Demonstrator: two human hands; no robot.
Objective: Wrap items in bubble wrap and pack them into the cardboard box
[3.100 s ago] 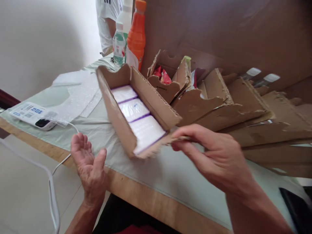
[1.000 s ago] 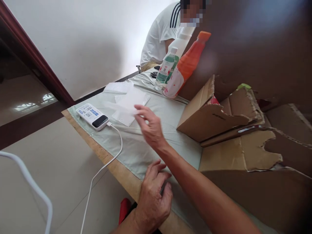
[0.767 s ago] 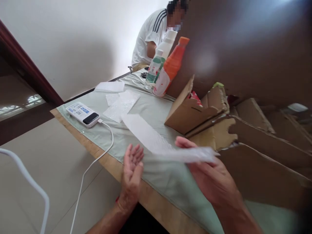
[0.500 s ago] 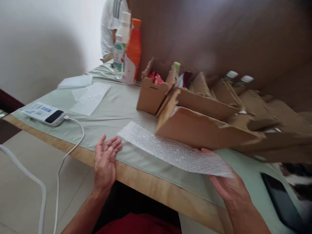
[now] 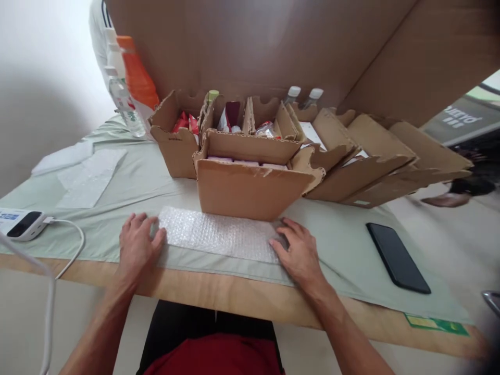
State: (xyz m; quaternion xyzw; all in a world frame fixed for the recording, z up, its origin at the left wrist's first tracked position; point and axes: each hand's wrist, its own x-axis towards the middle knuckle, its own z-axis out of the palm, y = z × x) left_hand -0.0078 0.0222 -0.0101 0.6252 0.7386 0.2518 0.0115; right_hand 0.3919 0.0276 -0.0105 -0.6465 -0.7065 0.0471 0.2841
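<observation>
A strip of clear bubble wrap (image 5: 221, 234) lies flat on the green tablecloth, just in front of a cardboard box (image 5: 250, 190). My left hand (image 5: 137, 242) rests at the strip's left end, palm down, thumb touching or close to its edge. At the right end, my right hand (image 5: 297, 250) lies palm down with fingers apart, its fingertips on the wrap. Neither hand grips anything that I can see.
Several cardboard bins with small packages stand behind; one holds red packets (image 5: 183, 124). An orange bottle (image 5: 136, 73) is at back left. More wrap pieces (image 5: 91, 177), a white device (image 5: 23, 224) with a cable, and a black phone (image 5: 397, 258) lie on the table.
My view has turned to the right. The bubble wrap, held up at its right end by my right hand before, now lies flat. Both hands have turned palm down at its ends.
</observation>
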